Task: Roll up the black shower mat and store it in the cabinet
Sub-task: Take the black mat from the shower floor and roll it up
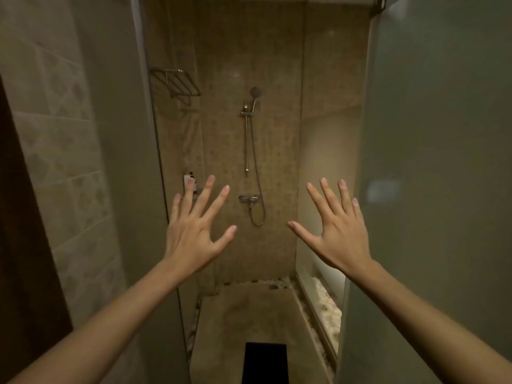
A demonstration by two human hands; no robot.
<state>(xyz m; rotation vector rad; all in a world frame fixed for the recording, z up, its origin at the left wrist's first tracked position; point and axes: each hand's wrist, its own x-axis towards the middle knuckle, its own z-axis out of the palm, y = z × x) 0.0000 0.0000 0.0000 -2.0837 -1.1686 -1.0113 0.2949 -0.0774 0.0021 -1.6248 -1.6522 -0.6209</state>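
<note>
The black shower mat [265, 363] lies flat on the shower floor at the bottom middle of the view, its near end cut off by the frame edge. My left hand [194, 231] and my right hand [336, 231] are both raised in front of me at chest height, backs toward me, fingers spread wide and holding nothing. Both hands hang well above the mat and touch nothing. No cabinet is in sight.
A narrow shower stall lies ahead, with a frosted glass panel [432, 189] on the right and a tiled wall [63, 162] on the left. A shower head on a rail [250, 128], a mixer tap [249, 199], a metal wall rack [177, 83] and a bottle holder [189, 184] hang on the walls. Pebbles [329, 309] border the floor.
</note>
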